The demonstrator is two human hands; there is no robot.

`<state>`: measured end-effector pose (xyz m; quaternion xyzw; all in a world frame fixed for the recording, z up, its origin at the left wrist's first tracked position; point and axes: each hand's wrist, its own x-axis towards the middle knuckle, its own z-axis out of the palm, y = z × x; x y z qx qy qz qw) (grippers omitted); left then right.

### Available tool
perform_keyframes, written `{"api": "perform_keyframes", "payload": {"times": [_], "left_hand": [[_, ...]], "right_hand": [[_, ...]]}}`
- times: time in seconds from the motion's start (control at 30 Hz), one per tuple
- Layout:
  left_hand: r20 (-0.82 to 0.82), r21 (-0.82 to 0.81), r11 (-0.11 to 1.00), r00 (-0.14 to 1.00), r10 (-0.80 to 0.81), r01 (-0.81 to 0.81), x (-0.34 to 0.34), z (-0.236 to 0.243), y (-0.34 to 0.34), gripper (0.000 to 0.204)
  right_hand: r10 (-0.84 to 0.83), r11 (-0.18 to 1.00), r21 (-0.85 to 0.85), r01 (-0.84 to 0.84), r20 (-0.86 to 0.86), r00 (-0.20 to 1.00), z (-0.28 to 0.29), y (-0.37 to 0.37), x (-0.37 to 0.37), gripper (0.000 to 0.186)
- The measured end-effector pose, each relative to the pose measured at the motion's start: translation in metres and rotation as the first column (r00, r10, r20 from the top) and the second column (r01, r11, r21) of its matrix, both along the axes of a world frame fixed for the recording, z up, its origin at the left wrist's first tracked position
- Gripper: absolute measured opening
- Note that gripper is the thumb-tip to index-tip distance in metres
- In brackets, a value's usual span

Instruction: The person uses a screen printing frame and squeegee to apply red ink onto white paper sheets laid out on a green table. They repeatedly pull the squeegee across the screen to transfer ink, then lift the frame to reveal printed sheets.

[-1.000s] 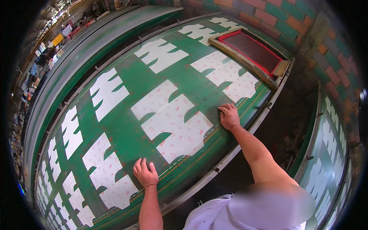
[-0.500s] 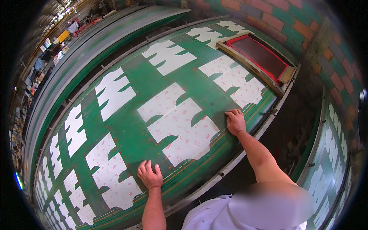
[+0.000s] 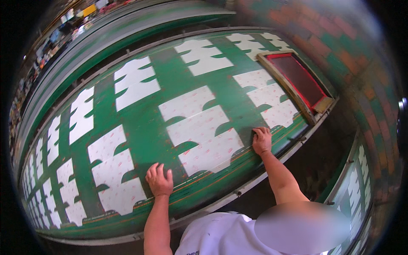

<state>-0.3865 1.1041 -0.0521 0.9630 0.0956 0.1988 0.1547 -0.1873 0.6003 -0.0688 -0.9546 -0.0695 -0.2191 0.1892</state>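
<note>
My left hand (image 3: 160,180) rests on the near side of a long green table (image 3: 148,131), fingers parted and holding nothing. Farther right, my right hand (image 3: 262,141) leans on the same surface, its fingers bent but apart, also without anything in it. Between the two hands lies a flat white cut piece (image 3: 203,123) with notched edges and small reddish prints. Another printed piece (image 3: 111,170) is just left of my left hand. Beyond my right hand is a third printed piece (image 3: 272,102).
A wooden printing screen (image 3: 295,78) with red inner borders lies at the table's far right end. Plain white cut pieces (image 3: 206,57) line the far side. A second long table (image 3: 140,32) runs behind, another (image 3: 346,187) stands at right. A brick wall (image 3: 331,29) closes the far right.
The view has tilted, shifting the table in the picture. My left hand sits slightly farther left with its fingers more spread. My right hand stays at about the same spot on the table.
</note>
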Motion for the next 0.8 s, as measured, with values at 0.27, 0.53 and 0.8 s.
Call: {"api": "perform_keyframes", "payload": {"times": [0.27, 0.53, 0.8], "left_hand": [[-0.044, 0.014, 1.0, 0.999, 0.018, -0.018, -0.0009, 0.0014, 0.0023, 0.048], [-0.041, 0.015, 1.0, 0.999, 0.012, -0.012, -0.0026, 0.002, 0.0023, 0.049], [-0.02, 0.01, 1.0, 1.0, 0.009, -0.009, -0.0025, 0.0018, 0.0025, 0.048]], "right_hand": [[0.012, 1.0, -0.022, -0.012, 0.017, 1.0, 0.0016, 0.0046, -0.0017, 0.035], [0.008, 1.0, -0.029, -0.009, -0.014, 1.0, 0.003, 0.0054, -0.0013, 0.036], [-0.002, 1.0, -0.029, 0.001, -0.029, 1.0, 0.0017, 0.0046, -0.002, 0.035]]}}
